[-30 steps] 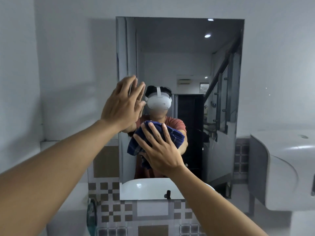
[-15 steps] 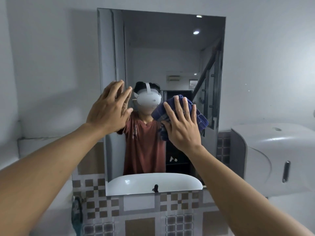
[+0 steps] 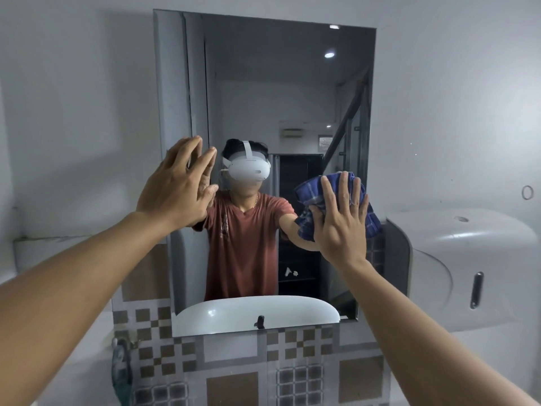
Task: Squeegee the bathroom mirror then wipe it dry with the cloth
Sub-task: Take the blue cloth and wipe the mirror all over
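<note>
A tall rectangular mirror (image 3: 263, 92) hangs on the white wall in front of me. My right hand (image 3: 339, 221) presses a blue checked cloth (image 3: 310, 191) flat against the glass near the mirror's right edge, about halfway up, fingers spread over it. My left hand (image 3: 178, 186) rests flat on the glass near the left edge with fingers apart and nothing in it. No squeegee is in view. The glass reflects a person in a red shirt and both arms.
A white wall-mounted dispenser (image 3: 468, 268) juts out just right of the mirror. Below the mirror runs a band of brown and grey checked tiles (image 3: 234, 356). A white ledge (image 3: 58, 253) runs along the left wall, and the sink shows only as a reflection.
My right hand has swept the cloth from the lower middle of the glass up and across to its right edge. My left hand has stayed planted near the left edge.
</note>
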### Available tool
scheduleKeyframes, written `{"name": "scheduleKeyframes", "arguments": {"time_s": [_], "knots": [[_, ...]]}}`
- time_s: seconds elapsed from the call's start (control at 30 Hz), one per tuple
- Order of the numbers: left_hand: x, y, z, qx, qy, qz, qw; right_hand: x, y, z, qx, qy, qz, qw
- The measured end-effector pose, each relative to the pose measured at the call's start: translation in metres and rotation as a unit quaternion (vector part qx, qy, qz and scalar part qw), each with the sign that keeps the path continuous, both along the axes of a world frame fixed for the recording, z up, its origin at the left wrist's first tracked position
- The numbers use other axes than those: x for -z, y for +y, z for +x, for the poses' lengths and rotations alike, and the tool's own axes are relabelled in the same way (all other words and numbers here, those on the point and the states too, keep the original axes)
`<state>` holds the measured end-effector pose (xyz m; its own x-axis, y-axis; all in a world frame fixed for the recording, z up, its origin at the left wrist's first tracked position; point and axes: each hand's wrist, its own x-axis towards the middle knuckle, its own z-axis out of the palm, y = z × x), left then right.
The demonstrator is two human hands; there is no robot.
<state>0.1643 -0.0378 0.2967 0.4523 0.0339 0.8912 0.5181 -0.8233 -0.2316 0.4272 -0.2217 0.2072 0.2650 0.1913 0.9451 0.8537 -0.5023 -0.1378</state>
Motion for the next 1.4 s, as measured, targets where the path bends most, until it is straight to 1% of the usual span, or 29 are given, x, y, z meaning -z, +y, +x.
{"name": "scheduleKeyframes", "arguments": {"time_s": [0.17,0.33,0.53,0.67,0.93,1.03,1.2,1.27,1.33,1.4], "knots": [[-0.001,0.001,0.0,0.0,-0.005,0.005,1.0,0.03,-0.002,-0.004,-0.004,0.045,0.003,0.999],[-0.002,0.005,0.001,-0.011,-0.004,0.023,1.0,0.049,0.003,-0.018,0.011,0.05,-0.014,0.999],[-0.002,0.008,-0.002,-0.007,0.007,0.021,1.0,0.055,0.029,-0.046,0.011,-0.002,-0.046,0.999],[-0.01,0.011,-0.008,-0.023,0.022,0.044,0.999,0.049,0.053,-0.067,0.003,-0.053,-0.063,0.997],[-0.013,0.012,-0.013,-0.011,0.031,0.044,0.998,0.037,0.096,-0.111,-0.034,-0.144,-0.094,0.984],[-0.013,0.013,-0.014,-0.008,0.032,0.037,0.999,0.039,0.111,-0.129,-0.063,-0.181,-0.117,0.975],[-0.015,0.013,-0.014,-0.013,0.036,0.038,0.999,0.047,0.129,-0.15,-0.094,-0.217,-0.152,0.96],[-0.015,0.013,-0.014,-0.012,0.038,0.04,0.998,0.052,0.132,-0.152,-0.111,-0.251,-0.197,0.941],[-0.014,0.013,-0.014,-0.01,0.037,0.041,0.998,0.059,0.133,-0.15,-0.12,-0.293,-0.251,0.915],[-0.014,0.014,-0.013,-0.009,0.035,0.04,0.999,0.066,0.131,-0.147,-0.124,-0.317,-0.287,0.895]]}}
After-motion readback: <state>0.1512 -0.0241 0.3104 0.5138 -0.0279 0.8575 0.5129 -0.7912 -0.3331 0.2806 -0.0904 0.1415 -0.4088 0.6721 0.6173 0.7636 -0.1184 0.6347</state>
